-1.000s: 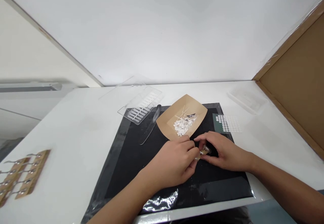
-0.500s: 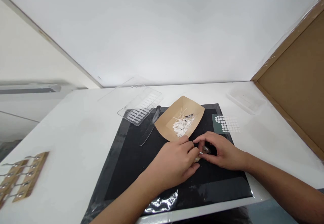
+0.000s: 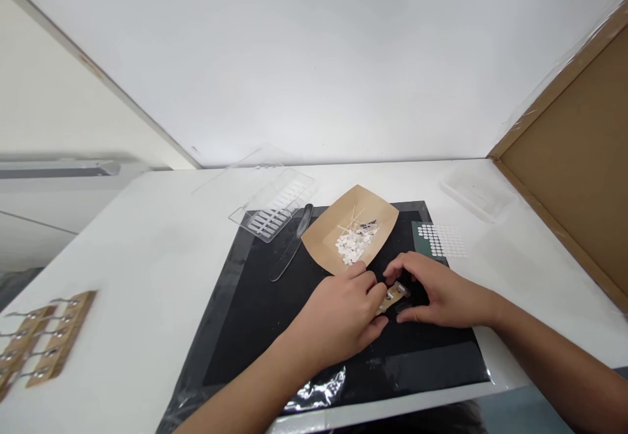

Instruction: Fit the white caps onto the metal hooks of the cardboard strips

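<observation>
My left hand [image 3: 346,306] is closed on a small light-wood piece with shiny metal parts [image 3: 391,296], over the black mat [image 3: 255,329]. Its fingers cover the near end of that piece. My right hand [image 3: 434,289] curves around the far end, thumb and fingers apart, with a gap between it and the piece. Right behind the hands stands a brown paper tray [image 3: 321,237] with white round bits and thin sticks inside.
A dark curved-ended tool [image 3: 293,244] lies left of the tray. Beyond it is a clear plastic case [image 3: 267,221] with white strips. A sheet of white dots [image 3: 441,240] lies right, near a clear lid [image 3: 475,195]. Wooden strips with metal hooks [image 3: 61,339] are far left.
My right hand has opened, its thumb and fingers parting from the small wooden piece, and more of that piece shows. My left hand keeps its hold in nearly the same place.
</observation>
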The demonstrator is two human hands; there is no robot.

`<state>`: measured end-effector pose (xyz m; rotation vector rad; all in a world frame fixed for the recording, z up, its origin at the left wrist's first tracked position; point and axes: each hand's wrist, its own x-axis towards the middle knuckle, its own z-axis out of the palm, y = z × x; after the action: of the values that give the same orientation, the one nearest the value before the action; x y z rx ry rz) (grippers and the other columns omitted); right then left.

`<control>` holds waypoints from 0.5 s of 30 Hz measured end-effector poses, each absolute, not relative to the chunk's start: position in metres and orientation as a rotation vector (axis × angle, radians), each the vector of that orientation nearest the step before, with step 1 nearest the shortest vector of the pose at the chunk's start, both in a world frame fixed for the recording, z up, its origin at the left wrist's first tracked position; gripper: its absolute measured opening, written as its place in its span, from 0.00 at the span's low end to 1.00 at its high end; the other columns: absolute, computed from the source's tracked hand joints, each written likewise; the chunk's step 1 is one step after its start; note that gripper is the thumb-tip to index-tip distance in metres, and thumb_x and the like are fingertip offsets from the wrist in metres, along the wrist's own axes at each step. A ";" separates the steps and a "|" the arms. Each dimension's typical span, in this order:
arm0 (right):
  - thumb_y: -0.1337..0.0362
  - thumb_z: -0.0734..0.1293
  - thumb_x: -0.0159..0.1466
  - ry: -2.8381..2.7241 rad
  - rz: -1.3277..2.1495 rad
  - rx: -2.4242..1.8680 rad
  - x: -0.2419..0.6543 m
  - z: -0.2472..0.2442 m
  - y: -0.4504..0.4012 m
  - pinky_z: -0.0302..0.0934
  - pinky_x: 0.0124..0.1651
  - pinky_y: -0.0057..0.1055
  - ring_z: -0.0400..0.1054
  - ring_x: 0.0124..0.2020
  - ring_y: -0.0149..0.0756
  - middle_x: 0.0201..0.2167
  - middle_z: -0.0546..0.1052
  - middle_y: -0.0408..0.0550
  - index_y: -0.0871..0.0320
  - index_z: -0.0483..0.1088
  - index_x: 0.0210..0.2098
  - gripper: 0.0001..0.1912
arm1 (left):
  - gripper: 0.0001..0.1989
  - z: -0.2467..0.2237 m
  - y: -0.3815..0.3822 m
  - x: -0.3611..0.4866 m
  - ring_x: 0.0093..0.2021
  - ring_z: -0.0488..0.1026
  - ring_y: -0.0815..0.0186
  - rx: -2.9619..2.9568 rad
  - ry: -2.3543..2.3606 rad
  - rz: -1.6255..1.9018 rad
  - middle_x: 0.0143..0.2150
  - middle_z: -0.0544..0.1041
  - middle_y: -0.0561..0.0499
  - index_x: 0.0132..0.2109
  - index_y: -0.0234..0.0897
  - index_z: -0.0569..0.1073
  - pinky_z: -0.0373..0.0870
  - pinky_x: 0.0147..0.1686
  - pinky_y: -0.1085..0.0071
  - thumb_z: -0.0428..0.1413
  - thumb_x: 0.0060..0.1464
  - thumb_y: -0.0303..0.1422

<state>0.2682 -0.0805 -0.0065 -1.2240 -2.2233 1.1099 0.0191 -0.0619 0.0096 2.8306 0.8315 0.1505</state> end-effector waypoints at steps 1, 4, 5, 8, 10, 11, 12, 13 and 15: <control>0.63 0.81 0.61 -2.235 1.114 -1.269 0.271 -0.004 -0.080 0.67 0.50 0.35 0.71 0.48 0.40 0.50 0.77 0.46 0.52 0.69 0.52 0.24 | 0.09 0.009 -0.061 0.019 0.42 0.76 0.56 2.836 0.827 0.157 0.39 0.80 0.48 0.41 0.37 0.76 0.70 0.29 0.65 0.66 0.60 0.37; 0.62 0.82 0.60 -2.257 1.129 -1.393 0.277 -0.002 -0.079 0.64 0.42 0.32 0.70 0.41 0.36 0.42 0.77 0.42 0.53 0.69 0.44 0.20 | 0.13 0.009 -0.060 0.017 0.40 0.76 0.57 2.853 0.793 0.251 0.36 0.79 0.49 0.39 0.37 0.76 0.69 0.30 0.65 0.66 0.60 0.41; 0.62 0.82 0.59 -2.246 1.147 -1.426 0.277 -0.002 -0.079 0.63 0.41 0.31 0.69 0.40 0.36 0.41 0.78 0.41 0.53 0.69 0.44 0.21 | 0.14 0.009 -0.060 0.016 0.39 0.76 0.57 2.852 0.783 0.302 0.35 0.78 0.49 0.39 0.37 0.76 0.69 0.30 0.65 0.66 0.60 0.44; 0.63 0.82 0.59 -2.187 1.204 -1.491 0.276 -0.003 -0.080 0.62 0.39 0.30 0.70 0.38 0.35 0.39 0.80 0.39 0.52 0.69 0.45 0.22 | 0.19 0.011 -0.058 0.014 0.37 0.75 0.57 2.824 0.805 0.471 0.33 0.77 0.48 0.39 0.36 0.77 0.68 0.30 0.65 0.64 0.61 0.49; 0.63 0.82 0.60 -2.165 1.235 -1.505 0.273 -0.002 -0.081 0.63 0.40 0.30 0.71 0.38 0.34 0.39 0.81 0.38 0.52 0.70 0.46 0.22 | 0.19 0.012 -0.057 0.012 0.36 0.74 0.58 2.805 0.846 0.588 0.33 0.77 0.48 0.39 0.36 0.77 0.68 0.30 0.65 0.62 0.63 0.49; 0.63 0.81 0.60 -2.153 1.242 -1.512 0.272 -0.002 -0.081 0.63 0.41 0.31 0.71 0.38 0.34 0.39 0.81 0.38 0.52 0.70 0.47 0.21 | 0.19 0.012 -0.056 0.011 0.36 0.74 0.58 2.797 0.870 0.649 0.33 0.77 0.48 0.38 0.36 0.76 0.68 0.30 0.65 0.61 0.64 0.49; 0.64 0.81 0.61 -2.142 1.246 -1.518 0.271 -0.001 -0.081 0.64 0.42 0.31 0.72 0.38 0.34 0.39 0.82 0.37 0.52 0.70 0.48 0.21 | 0.18 0.012 -0.054 0.010 0.36 0.74 0.59 2.791 0.897 0.713 0.33 0.77 0.48 0.38 0.36 0.76 0.68 0.30 0.66 0.61 0.65 0.47; 0.65 0.80 0.62 -2.134 1.244 -1.524 0.270 0.000 -0.082 0.64 0.43 0.32 0.72 0.39 0.34 0.39 0.82 0.37 0.52 0.70 0.49 0.21 | 0.17 0.013 -0.052 0.010 0.36 0.74 0.59 2.784 0.932 0.777 0.32 0.77 0.48 0.38 0.36 0.76 0.68 0.31 0.66 0.60 0.65 0.47; 0.67 0.78 0.63 -2.130 1.232 -1.531 0.267 0.000 -0.083 0.64 0.45 0.32 0.73 0.40 0.35 0.39 0.83 0.38 0.52 0.70 0.49 0.20 | 0.16 0.014 -0.047 0.007 0.37 0.75 0.59 2.764 1.028 0.897 0.32 0.78 0.48 0.37 0.36 0.75 0.70 0.33 0.67 0.60 0.65 0.45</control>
<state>0.2674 -0.0830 0.0004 -1.5314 -2.1297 1.2320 0.0070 -0.0475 0.0142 2.7642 1.0280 0.8973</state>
